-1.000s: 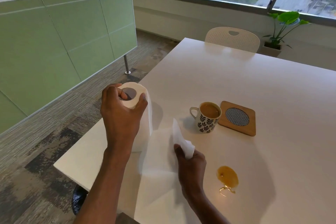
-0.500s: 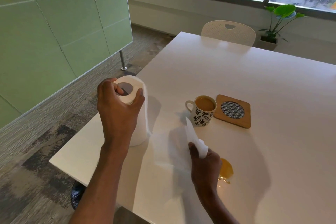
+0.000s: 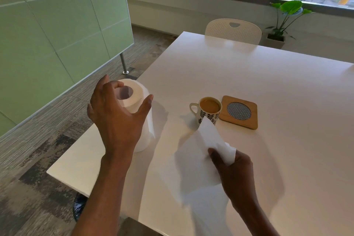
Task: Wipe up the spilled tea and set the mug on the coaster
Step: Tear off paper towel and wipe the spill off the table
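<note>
Glossy white table carries everything. Left of the mug, a soft cylindrical paper roll stands upright, with the left grip spread over its top. In front of the mug, the right grip pinches a thin, crumpled sheet. A square wooden coaster with a round woven inset lies just right of the leaf-patterned mug.

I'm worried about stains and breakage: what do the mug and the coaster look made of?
The mug looks like glazed ceramic: smooth white wall, dark printed leaves. The coaster looks like matt pale wood, perhaps bamboo: tan, rounded corners, with a round grey patterned insert of unclear material.
</note>
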